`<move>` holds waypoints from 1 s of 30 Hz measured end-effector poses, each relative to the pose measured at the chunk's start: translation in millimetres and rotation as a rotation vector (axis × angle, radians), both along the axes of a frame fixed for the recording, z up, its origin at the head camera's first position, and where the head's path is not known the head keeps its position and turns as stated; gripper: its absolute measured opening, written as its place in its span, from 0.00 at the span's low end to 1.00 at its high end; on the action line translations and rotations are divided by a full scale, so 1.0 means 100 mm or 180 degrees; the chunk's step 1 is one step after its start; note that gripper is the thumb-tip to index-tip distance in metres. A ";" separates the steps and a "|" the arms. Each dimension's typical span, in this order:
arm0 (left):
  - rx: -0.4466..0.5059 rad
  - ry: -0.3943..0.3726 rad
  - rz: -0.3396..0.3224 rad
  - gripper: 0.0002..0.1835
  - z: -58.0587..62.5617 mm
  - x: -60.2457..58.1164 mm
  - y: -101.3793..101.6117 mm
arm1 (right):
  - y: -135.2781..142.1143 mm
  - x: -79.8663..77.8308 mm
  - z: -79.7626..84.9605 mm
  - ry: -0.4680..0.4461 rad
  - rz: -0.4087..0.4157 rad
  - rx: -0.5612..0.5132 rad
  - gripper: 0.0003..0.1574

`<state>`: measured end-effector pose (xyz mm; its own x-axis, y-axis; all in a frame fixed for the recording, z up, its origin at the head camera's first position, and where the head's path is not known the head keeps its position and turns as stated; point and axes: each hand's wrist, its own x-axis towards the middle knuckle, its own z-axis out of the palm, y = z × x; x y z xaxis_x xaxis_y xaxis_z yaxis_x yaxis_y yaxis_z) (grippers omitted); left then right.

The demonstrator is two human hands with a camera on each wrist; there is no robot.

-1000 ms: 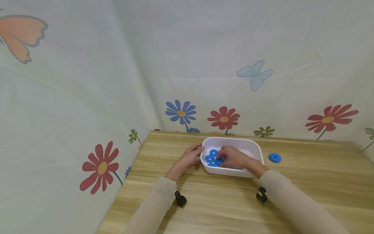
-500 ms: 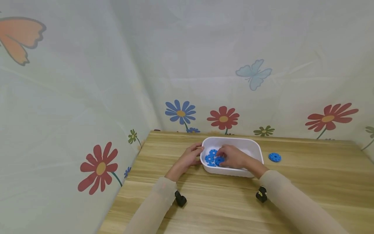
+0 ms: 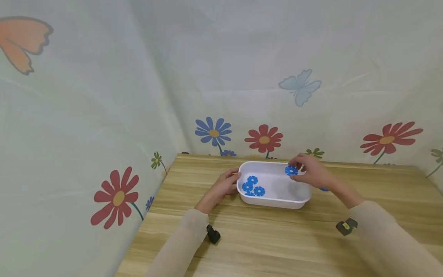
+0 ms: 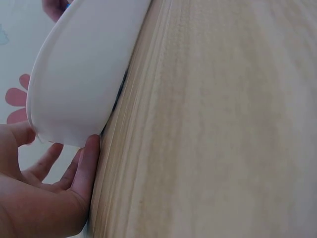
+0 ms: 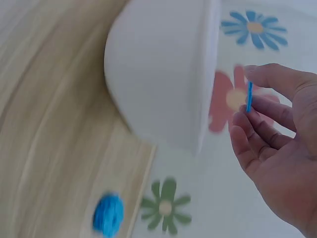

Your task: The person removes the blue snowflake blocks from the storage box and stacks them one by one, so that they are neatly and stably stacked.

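A white oblong tub (image 3: 277, 202) sits on the wooden table. My left hand (image 3: 223, 186) holds its left end, the thumb at the rim and the other fingers against the outer wall, as the left wrist view also shows. Above the tub's right back part, my right hand (image 3: 316, 173) pinches a blue notched interlocking disc (image 3: 287, 171) between thumb and fingertips. Seen in the right wrist view, the disc (image 5: 249, 96) is edge-on. Several more blue notched discs (image 3: 262, 194) lie at the left end inside the tub.
To the right of the tub, a small stack of blue discs (image 5: 108, 214) lies on the wooden table (image 3: 263, 246), mostly hidden behind my right hand in the head view. A flower-printed curtain (image 3: 235, 96) hangs behind and left of the table.
My right hand has lifted one blue disc from the left end of the tub and moved right and up with it. The left hand and the tub have stayed in place.
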<state>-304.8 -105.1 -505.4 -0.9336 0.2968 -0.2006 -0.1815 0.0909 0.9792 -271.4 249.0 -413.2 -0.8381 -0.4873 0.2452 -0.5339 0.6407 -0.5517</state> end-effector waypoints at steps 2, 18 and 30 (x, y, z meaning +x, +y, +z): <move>0.0012 -0.0004 -0.0008 0.29 0.00 0.00 0.00 | 0.16 0.02 0.03 0.0071 -0.0095 -0.0001 0.23; -0.0025 -0.0034 0.0001 0.30 0.03 0.02 0.00 | 0.99 0.08 -0.35 -0.0087 -0.0515 0.0402 0.24; -0.0038 -0.0057 0.0026 0.30 0.02 0.02 0.00 | 1.03 0.11 -0.53 -0.0343 -0.0630 0.0506 0.22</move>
<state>-302.4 -105.4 -503.4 -0.9322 0.2867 -0.2209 -0.1999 0.1009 0.9746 -260.1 351.6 -466.1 -0.9379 -0.3368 0.0829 -0.3334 0.8098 -0.4828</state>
